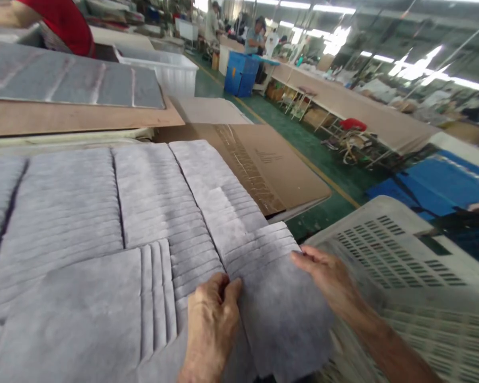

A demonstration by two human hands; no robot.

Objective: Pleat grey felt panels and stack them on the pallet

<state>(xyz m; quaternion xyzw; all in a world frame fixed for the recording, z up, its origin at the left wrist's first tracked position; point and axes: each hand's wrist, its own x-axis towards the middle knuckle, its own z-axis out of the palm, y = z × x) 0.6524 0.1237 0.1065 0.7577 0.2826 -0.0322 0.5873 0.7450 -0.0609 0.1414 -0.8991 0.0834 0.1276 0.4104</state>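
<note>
Grey sheets of soft, felt-like material lie fanned out in overlapping rows in front of me. At the near right corner of the rows, my left hand pinches the left edge of a grey sheet between thumb and fingers. My right hand grips that same sheet's upper right edge, thumb on top and the other fingers partly hidden. Other sheet edges show just beyond it. To the left of my left hand, a small stepped stack of grey sheets rests on the rows.
A pale slotted plastic crate stands at my right. Flattened cardboard lies beyond the rows. Farther off are a white bin, a blue box and a long bench. A person in red is at the upper left.
</note>
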